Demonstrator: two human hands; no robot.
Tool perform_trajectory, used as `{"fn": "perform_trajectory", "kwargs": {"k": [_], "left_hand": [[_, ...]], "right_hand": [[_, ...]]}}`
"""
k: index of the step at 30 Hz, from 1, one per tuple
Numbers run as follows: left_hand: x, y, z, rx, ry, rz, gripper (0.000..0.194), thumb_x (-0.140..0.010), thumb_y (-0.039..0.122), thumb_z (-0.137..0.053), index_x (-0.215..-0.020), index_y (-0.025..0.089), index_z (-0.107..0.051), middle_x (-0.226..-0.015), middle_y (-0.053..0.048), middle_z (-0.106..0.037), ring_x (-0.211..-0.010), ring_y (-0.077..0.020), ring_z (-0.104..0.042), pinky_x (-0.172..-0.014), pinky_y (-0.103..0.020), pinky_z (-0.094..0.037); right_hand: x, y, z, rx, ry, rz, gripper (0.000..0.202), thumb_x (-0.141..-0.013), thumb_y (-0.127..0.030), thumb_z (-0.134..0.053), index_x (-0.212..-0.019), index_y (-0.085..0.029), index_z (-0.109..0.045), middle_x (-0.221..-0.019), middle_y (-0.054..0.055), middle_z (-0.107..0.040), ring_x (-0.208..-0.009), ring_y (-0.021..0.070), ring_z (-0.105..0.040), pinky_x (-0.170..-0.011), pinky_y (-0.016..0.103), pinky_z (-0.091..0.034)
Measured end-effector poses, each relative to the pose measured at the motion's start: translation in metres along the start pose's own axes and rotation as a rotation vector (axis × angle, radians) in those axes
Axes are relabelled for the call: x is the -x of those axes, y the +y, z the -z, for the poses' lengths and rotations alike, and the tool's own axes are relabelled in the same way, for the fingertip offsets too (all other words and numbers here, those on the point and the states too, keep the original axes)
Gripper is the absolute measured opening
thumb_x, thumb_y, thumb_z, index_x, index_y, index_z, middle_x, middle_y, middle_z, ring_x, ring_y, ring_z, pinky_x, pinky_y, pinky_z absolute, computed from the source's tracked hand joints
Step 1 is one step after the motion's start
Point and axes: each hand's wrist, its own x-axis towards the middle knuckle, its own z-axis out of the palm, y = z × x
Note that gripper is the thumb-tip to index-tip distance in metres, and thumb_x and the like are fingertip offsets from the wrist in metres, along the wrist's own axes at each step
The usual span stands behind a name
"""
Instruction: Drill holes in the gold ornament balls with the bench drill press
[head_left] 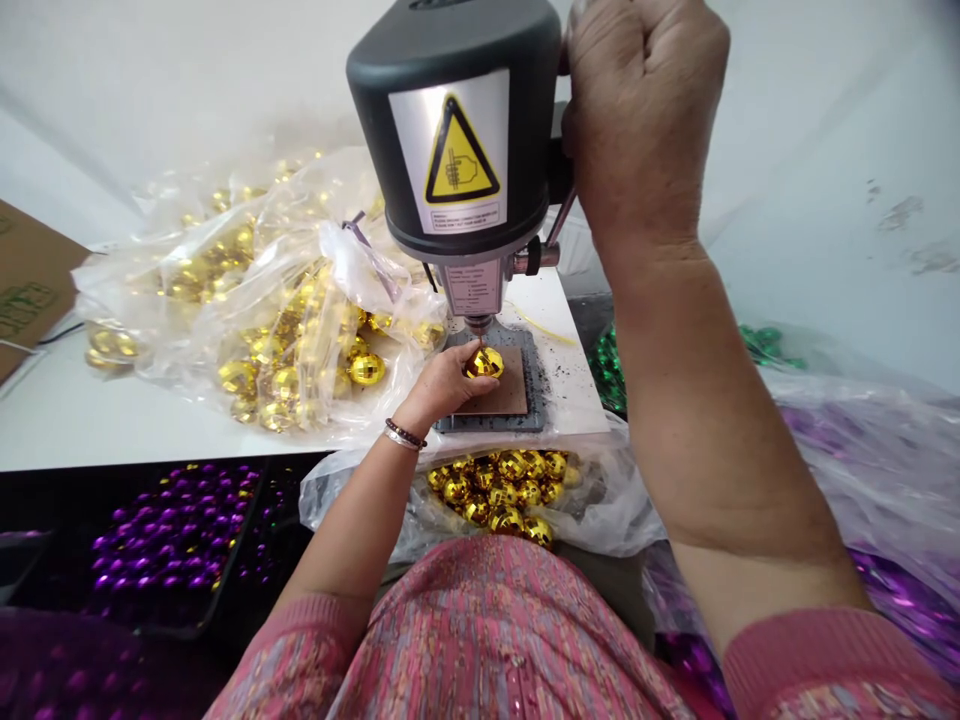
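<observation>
My left hand (pixel 446 380) grips a shiny gold faceted ball (pixel 485 363) between thumb and fingers. The ball rests on a brown square board (pixel 506 398) over the dark base plate (pixel 536 385) of a drill press (pixel 457 130). Right above the ball is the thin drill bit (pixel 480 340); whether it has entered the ball I cannot tell. Up at the machine's right side, my right hand (pixel 646 100) is closed round the end of the feed lever (pixel 561 218), and its grip hides most of the knob.
Clear plastic bags of gold balls (pixel 300 330) cover the white table (pixel 45 430) at left. Another open bag of gold balls (pixel 506 490) lies at my lap. Purple balls (pixel 172 540) fill a black tray at lower left. Green balls (pixel 609 370) and purple bags (pixel 862 440) are at right.
</observation>
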Motion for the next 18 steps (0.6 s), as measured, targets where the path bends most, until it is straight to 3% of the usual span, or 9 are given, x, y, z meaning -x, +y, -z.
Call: {"fn": "perform_trajectory", "kwargs": {"k": [5, 8, 11, 14, 18], "left_hand": [[0.004, -0.005, -0.005, 0.145, -0.012, 0.04, 0.078, -0.072, 0.028, -0.082, -0.145, 0.014, -0.06, -0.117, -0.009, -0.078, -0.104, -0.0239, -0.072, -0.097, -0.035, -0.055], [0.005, -0.008, -0.008, 0.176, 0.014, 0.039, 0.079, -0.071, 0.028, -0.083, -0.145, 0.013, -0.06, -0.118, -0.01, -0.078, -0.105, -0.0251, -0.072, -0.095, -0.034, -0.056], [0.005, -0.009, -0.011, 0.133, 0.037, 0.026, 0.078, -0.071, 0.028, -0.084, -0.144, 0.012, -0.061, -0.121, -0.012, -0.077, -0.109, -0.0283, -0.071, -0.095, -0.036, -0.056], [0.005, -0.008, -0.012, 0.096, 0.056, 0.011, 0.074, -0.072, 0.027, -0.084, -0.142, 0.014, -0.064, -0.124, -0.012, -0.076, -0.11, -0.0289, -0.071, -0.099, -0.038, -0.055], [0.006, -0.009, -0.013, 0.079, 0.076, -0.002, 0.072, -0.072, 0.028, -0.084, -0.141, 0.017, -0.065, -0.124, -0.01, -0.077, -0.111, -0.028, -0.072, -0.103, -0.037, -0.053]], "right_hand": [[0.001, 0.005, -0.002, -0.066, -0.001, 0.051, 0.033, -0.097, -0.021, -0.043, -0.066, -0.021, -0.033, -0.067, -0.009, -0.036, -0.07, -0.0017, -0.043, -0.085, 0.016, -0.04], [0.009, 0.013, -0.002, -0.194, 0.047, 0.152, 0.024, -0.098, -0.019, -0.048, -0.074, -0.017, -0.045, -0.065, -0.009, -0.043, -0.064, 0.0012, -0.043, -0.078, 0.019, -0.043], [0.028, 0.023, 0.006, -0.323, 0.059, 0.305, 0.013, -0.096, -0.018, -0.05, -0.096, -0.011, -0.06, -0.077, -0.003, -0.06, -0.06, 0.0023, -0.046, -0.065, 0.021, -0.042], [0.056, 0.031, 0.018, -0.344, 0.001, 0.35, 0.026, -0.093, -0.017, -0.051, -0.116, -0.011, -0.061, -0.102, 0.001, -0.068, -0.056, 0.0, -0.048, -0.052, 0.021, -0.035], [0.09, 0.043, 0.029, -0.251, -0.019, 0.352, 0.035, -0.093, -0.014, -0.049, -0.126, -0.021, -0.058, -0.087, -0.004, -0.062, -0.058, -0.0001, -0.048, -0.054, 0.018, -0.037]]}}
